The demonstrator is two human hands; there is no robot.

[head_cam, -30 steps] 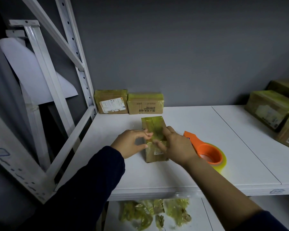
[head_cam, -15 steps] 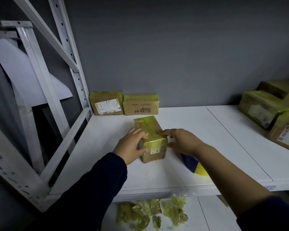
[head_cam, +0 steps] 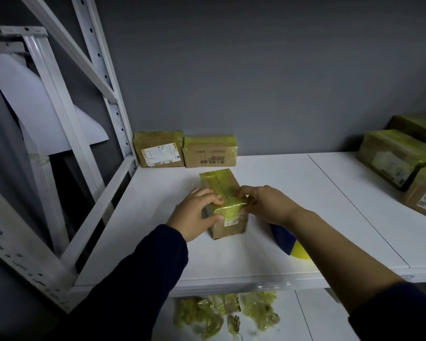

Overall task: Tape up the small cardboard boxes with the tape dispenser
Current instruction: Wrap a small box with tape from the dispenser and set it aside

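Note:
A small cardboard box [head_cam: 221, 185] with yellowish tape along its top lies lengthwise in the middle of the white shelf [head_cam: 280, 193]. My left hand [head_cam: 194, 212] grips its near left corner, fingers curled over the top edge and thumb on the front face. My right hand [head_cam: 268, 205] holds the near right corner, fingers pressing the tape there. The tape dispenser [head_cam: 288, 244] lies behind my right forearm; only a dark and yellow part of it shows.
Two taped boxes [head_cam: 185, 152] stand against the grey back wall. Several larger taped boxes [head_cam: 401, 158] are stacked at the right. A white shelf frame [head_cam: 94, 99] rises at the left. Crumpled tape scraps [head_cam: 226, 313] lie on the lower shelf.
My right hand moved from the box's top to its near right corner. My right forearm came to hide the orange dispenser. My left hand stays on the box's left side.

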